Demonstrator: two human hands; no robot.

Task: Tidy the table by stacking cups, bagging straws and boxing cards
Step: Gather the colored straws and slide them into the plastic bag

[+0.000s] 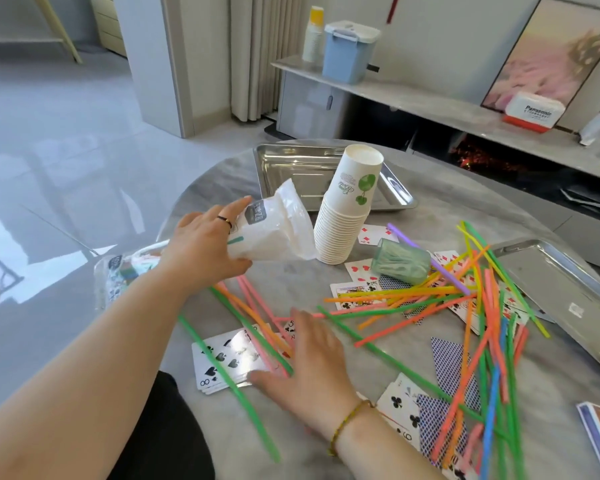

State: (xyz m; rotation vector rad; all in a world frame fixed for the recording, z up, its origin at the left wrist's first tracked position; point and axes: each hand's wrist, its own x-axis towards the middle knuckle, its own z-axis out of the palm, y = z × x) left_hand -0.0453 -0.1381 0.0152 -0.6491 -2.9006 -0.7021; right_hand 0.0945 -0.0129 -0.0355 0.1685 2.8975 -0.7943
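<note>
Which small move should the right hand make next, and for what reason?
Probably curl the right hand round the pink and orange straws at its fingertips and lift them together. The hand is open and flat over them, they lie loose across the spade cards, and the left hand is busy gripping a plastic-wrapped white bundle.

Coloured straws (413, 292) and playing cards (229, 362) clutter the centre and right of the marble table (465, 192); a leaning paper-cup stack (340, 230) and tipped green cup (400, 261) block the middle. Bare marble lies between the far tray (291, 168) and the right-hand tray (561, 282).
</note>
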